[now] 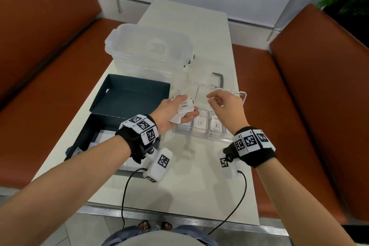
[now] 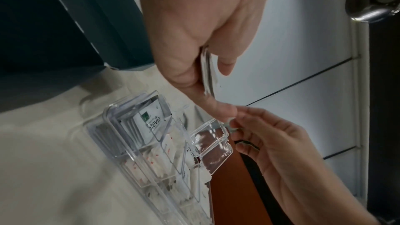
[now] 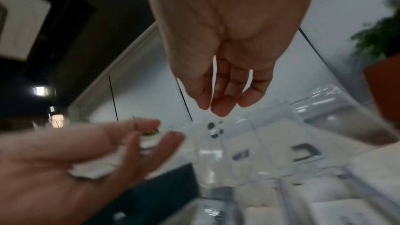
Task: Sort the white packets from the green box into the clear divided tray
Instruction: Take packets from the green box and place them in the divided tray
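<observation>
**Packets in hand above the tray**

The left hand (image 1: 173, 115) grips a small sheaf of white packets (image 1: 184, 111) over the clear divided tray (image 1: 242, 96) (some compartments already hold packets). At its three o'clock, the right hand (image 1: 226, 109) hovers empty, fingers loose. The green box (image 1: 127, 94) lies at nine o'clock.

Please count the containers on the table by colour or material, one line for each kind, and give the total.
Dark green box parts (open box and its lid): 2
Clear divided tray: 1
Clear plastic tub: 1
Total: 4
</observation>
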Tool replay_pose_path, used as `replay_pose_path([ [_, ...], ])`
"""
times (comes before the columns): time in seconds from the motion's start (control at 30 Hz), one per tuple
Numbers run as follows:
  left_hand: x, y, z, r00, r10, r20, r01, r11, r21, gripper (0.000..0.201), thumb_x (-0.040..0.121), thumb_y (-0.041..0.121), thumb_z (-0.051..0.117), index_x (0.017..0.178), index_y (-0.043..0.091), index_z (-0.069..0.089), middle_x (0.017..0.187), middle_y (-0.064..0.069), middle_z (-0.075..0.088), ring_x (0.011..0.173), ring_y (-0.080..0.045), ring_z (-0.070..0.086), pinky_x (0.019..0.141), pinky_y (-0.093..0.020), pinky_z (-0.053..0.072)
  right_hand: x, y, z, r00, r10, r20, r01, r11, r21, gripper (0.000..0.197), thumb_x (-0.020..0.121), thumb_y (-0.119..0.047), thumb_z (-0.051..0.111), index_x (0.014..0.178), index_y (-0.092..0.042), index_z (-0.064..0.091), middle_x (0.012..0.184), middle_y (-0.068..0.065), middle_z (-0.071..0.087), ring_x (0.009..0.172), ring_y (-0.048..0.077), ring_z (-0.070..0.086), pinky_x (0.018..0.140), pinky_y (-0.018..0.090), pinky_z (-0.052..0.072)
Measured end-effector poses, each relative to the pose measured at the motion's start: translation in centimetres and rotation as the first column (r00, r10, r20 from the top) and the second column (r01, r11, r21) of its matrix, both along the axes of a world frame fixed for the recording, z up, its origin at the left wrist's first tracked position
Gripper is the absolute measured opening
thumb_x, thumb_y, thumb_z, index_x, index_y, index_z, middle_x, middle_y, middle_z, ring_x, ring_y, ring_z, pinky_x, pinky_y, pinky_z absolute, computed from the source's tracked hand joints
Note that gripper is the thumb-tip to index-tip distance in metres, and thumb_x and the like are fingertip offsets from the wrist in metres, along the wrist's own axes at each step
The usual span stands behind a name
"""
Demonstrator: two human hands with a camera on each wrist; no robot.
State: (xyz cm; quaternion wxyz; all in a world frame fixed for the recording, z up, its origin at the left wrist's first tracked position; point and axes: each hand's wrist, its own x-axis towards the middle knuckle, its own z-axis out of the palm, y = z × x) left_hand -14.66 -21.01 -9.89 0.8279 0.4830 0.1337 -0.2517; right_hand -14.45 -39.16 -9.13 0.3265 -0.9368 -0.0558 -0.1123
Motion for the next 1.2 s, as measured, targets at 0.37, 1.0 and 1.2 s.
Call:
replay_pose_path([
  [0.37,-0.7,0.6,1.5,0.988,-0.143,0.061,0.145,0.989,-0.030,0.026,0.097,-0.003,0.049,0.122,-0.008,0.054,0.112,-0.025,0.068,0.100,-0.032,0.070,0.075,-0.030,0.060,-1.5,2.2,0.8,0.960,-0.004,-0.281,0.153,0.846,0.510,0.007,0.083,-0.018,0.072,0.081,-0.017,0.066,0.075,-0.001,0.066,0.067,0.012,0.061,0.059,0.024,0.047],
  [1.0,-2.0,1.5,0.9,0.900,-0.200,0.388,0.086,0.952,0.294,0.026,0.077,0.000,0.077,0.102,0.003,0.069,0.083,-0.009,0.075,0.073,-0.017,0.073,0.057,-0.019,0.054,-3.5,3.6,1.4,0.885,0.127,-0.448,0.334,0.496,0.801,0.012,0.085,-0.003,0.068,0.094,0.001,0.062,0.057,0.002,0.064,0.049,0.010,0.061,0.051,0.019,0.051],
  [1.2,-2.0,1.8,1.4,0.929,-0.169,0.330,0.082,0.961,0.263,0.017,0.089,0.014,0.067,0.102,0.003,0.068,0.091,-0.016,0.073,0.074,-0.021,0.073,0.060,-0.024,0.057,-3.6,3.0,1.2,0.880,0.091,-0.466,0.328,0.592,0.736,0.012,0.083,-0.006,0.071,0.089,-0.007,0.061,0.070,0.003,0.064,0.056,0.014,0.060,0.053,0.024,0.051],
])
